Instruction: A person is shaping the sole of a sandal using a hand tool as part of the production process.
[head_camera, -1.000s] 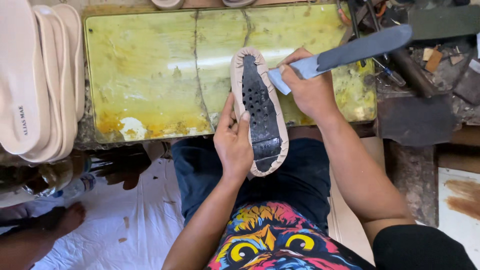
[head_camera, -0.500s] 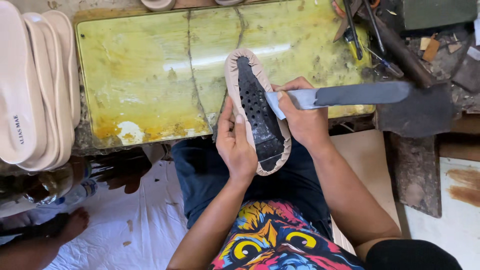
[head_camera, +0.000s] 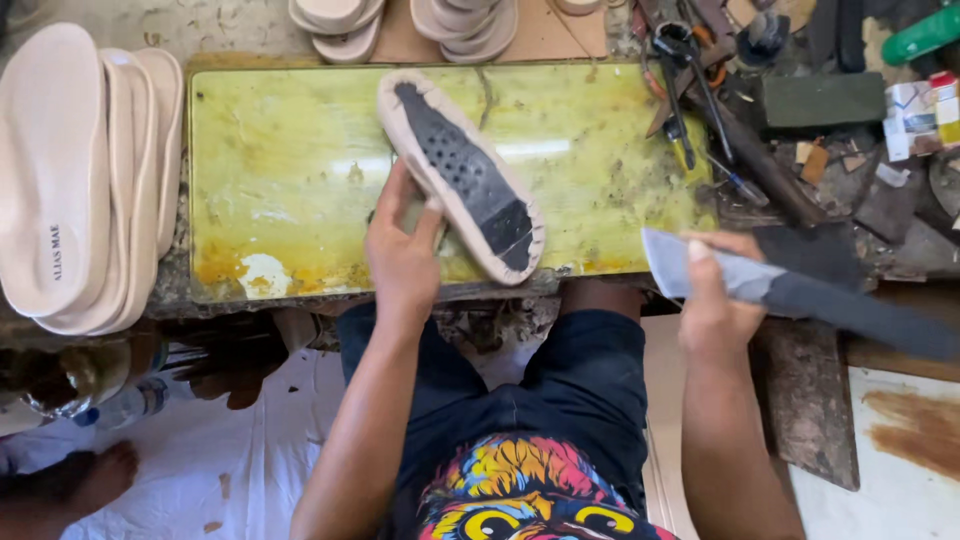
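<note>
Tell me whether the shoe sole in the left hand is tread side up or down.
Tread side up: the shoe sole shows its dark patterned tread to the camera, held by the left hand over the yellow slab.

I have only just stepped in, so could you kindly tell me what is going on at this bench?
A seated person's left hand holds a beige shoe sole with a black perforated tread insert, laid tread-up and slanted on the yellow-stained glossy work slab. The right hand grips a long grey flat blade off to the side, clear of the sole. Pale insoles are stacked at the left; assorted tools clutter the right.
</note>
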